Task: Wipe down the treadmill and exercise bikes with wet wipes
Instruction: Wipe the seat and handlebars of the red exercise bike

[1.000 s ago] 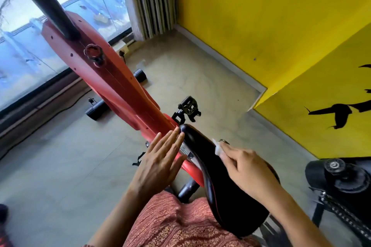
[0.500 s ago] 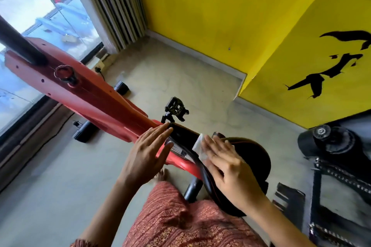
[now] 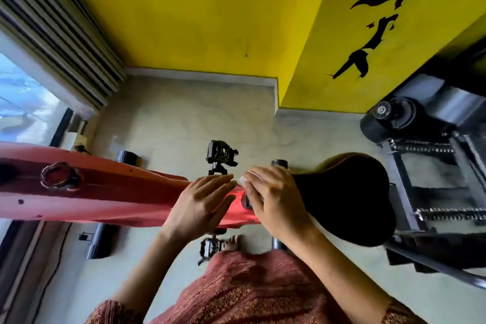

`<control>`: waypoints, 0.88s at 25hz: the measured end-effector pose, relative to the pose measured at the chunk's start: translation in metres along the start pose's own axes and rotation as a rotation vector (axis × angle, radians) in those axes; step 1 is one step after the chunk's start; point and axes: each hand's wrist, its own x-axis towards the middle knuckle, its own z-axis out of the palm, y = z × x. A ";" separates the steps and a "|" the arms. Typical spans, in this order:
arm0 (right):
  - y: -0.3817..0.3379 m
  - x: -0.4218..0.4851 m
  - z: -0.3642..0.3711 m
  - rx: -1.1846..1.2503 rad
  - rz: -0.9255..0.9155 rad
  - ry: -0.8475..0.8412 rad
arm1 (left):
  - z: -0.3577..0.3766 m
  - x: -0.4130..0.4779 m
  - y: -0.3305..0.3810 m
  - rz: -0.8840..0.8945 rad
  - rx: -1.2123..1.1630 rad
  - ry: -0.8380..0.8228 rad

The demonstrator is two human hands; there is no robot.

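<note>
Red exercise bike frame: glossy painted surface, long tapered beam, seen lying across the view. A round lobed knob is set in its top. Black saddle: smooth, matte, pear-shaped, mounted at the right end. White wet wipe: thin and crumpled, pressed at the saddle nose under the right hand, only a small corner exposed. That hand is laid flat, fingers nearly straight, nothing clenched. Left hand is released, fingers straight and together, rested on the frame just beside the wipe. Black ridged pedal is seen beyond. Black brush-stroke marks on the yellow wall cannot be read as text.
</note>
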 end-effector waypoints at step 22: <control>0.081 -0.147 -0.058 -0.430 -0.180 0.007 | 0.033 0.051 0.017 0.341 -0.188 -0.009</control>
